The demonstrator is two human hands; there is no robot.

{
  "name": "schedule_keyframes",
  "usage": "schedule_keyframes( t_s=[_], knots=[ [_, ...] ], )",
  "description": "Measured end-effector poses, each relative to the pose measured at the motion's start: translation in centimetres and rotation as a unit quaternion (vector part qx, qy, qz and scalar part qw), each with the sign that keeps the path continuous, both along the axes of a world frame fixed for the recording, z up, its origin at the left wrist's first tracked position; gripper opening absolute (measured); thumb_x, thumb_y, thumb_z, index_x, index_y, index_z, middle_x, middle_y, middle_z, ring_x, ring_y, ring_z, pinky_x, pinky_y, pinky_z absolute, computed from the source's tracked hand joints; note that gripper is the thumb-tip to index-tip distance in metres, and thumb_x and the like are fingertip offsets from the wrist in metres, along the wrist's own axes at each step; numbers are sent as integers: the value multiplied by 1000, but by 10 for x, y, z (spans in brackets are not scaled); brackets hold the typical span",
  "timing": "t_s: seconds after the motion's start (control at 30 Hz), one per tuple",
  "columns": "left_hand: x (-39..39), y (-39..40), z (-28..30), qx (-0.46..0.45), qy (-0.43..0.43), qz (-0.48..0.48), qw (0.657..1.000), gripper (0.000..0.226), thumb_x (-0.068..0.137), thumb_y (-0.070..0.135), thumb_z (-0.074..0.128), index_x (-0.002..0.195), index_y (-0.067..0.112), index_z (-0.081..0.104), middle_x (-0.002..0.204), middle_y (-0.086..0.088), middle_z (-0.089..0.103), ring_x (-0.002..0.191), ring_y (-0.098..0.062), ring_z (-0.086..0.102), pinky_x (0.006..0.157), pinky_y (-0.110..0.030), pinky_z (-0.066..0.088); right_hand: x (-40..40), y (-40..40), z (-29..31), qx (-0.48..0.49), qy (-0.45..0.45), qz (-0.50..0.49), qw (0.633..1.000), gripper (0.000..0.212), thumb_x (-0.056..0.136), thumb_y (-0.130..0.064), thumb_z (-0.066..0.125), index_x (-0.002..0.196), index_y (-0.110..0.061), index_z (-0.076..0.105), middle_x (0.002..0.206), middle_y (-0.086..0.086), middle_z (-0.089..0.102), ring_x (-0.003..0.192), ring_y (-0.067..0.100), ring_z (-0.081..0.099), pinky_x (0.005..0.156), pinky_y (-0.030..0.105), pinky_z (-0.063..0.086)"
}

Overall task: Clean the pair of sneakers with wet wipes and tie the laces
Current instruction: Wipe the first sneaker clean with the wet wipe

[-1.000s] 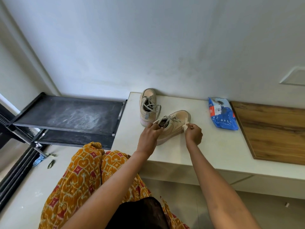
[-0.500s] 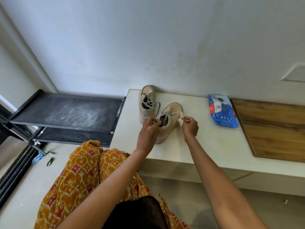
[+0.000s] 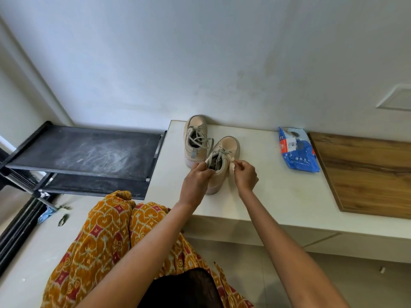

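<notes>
1 head camera (wide-angle) looks forward and down, close above hands (image 3: 222,176).

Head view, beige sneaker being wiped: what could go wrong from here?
The nearer beige sneaker sits close to the white counter's front edge; a hard wipe could push it off. The right hand pinches only a small wad of white wet wipe, which may slip. Its loose grey laces could snag the wipe.

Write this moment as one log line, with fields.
step: wiping near sneaker | left hand: holds its collar | right hand: pinches wipe | laces: untied
</notes>
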State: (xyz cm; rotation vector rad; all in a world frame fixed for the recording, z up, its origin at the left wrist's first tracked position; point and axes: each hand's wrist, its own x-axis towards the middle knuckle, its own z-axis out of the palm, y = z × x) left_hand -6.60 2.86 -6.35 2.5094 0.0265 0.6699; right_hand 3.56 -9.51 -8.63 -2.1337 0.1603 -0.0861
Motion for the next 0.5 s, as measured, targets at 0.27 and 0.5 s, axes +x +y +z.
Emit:
schedule_keyframes(
  t_s=[0.27, 0.5],
  knots=[
    [-2, 0, -2, 3, -12, -1, 1000, 9, 78, 10, 72, 87, 7, 72, 80, -4, 58, 77, -22, 55, 47, -36, 52, -19, 26, 14, 38, -82, 10, 996, 19, 89, -27, 61, 98, -15, 73, 95, 5, 74, 87, 23, 67, 80, 38, 51],
    [-4, 1, -2, 51, -6, -5, 999, 20, 71, 4, 78, 90, 7, 72, 84, -5, 59, 80, -24, 59, 44, -35, 54, -17, -2, -1, -35, -53, 52, 997, 19, 85, -27, 66, 100, -18, 74, 97, 6, 74, 92, 26, 67, 82, 38, 51]
  ],
)
